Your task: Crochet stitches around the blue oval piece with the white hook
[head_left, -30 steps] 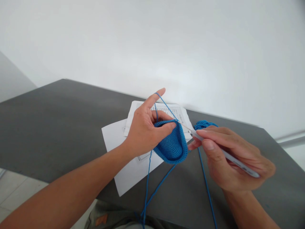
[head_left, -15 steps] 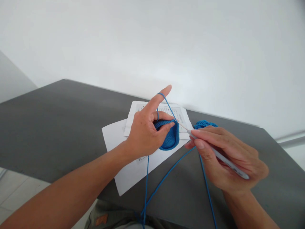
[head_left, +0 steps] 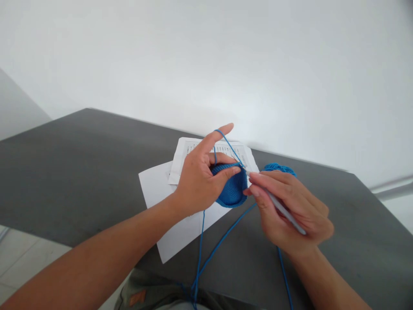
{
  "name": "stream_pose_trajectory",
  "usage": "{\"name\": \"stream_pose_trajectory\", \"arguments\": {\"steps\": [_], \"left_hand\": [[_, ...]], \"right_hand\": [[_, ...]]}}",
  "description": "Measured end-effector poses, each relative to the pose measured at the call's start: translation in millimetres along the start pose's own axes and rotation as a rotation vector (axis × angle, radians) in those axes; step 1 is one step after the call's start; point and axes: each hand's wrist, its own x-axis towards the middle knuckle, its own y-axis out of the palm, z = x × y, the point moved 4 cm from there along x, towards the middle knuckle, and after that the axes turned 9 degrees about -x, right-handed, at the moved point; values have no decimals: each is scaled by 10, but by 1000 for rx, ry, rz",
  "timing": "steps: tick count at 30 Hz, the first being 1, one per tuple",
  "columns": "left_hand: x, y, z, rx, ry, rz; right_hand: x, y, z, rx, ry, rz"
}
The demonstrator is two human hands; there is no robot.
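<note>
My left hand (head_left: 201, 174) pinches the upper rim of a blue crocheted piece (head_left: 232, 189), cupped in shape, between thumb and fingers. Its raised index finger carries a strand of blue yarn (head_left: 228, 143) that slants down to the rim. In my right hand (head_left: 290, 206), held like a pen, is a crochet hook (head_left: 285, 213) with a grey handle. The hook's tip meets the rim beside my left thumb, where the stitch is too small to make out. My right fingertips are close to the piece's right edge.
A bundle of blue yarn (head_left: 280, 168) lies behind my right hand. Beneath the work are a printed sheet (head_left: 183, 150) and a larger white paper (head_left: 171, 241) on the dark grey table (head_left: 80, 172). Yarn strands trail to my lap. A white wall (head_left: 206, 64) stands behind.
My right hand has moved left with the hook, bringing it up to the rim. My left index finger has dipped slightly, and the crocheted piece has shifted a little right.
</note>
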Motion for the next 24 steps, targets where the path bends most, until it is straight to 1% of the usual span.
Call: {"name": "stream_pose_trajectory", "arguments": {"steps": [3, 5, 12, 14, 16, 18, 22, 24], "left_hand": [[20, 5, 41, -163, -100, 30], [28, 9, 55, -239, -141, 46], [34, 17, 96, -415, -168, 64], [32, 16, 101, -430, -170, 60], [27, 22, 95, -433, -165, 60], [21, 36, 83, -440, -162, 63], [13, 56, 65, -507, -199, 52], [15, 61, 55, -556, -242, 58]], "right_hand": [[-48, 20, -47, 143, 149, -23], [-75, 31, -64, 217, 217, -32], [-141, 77, -96, 480, 403, -63], [-148, 88, -110, 523, 428, -69], [-137, 86, -107, 495, 393, -57], [-114, 66, -78, 391, 301, -48], [-72, 22, 79, 37, 36, -44], [-65, 21, 165, -106, -58, -17]]}}
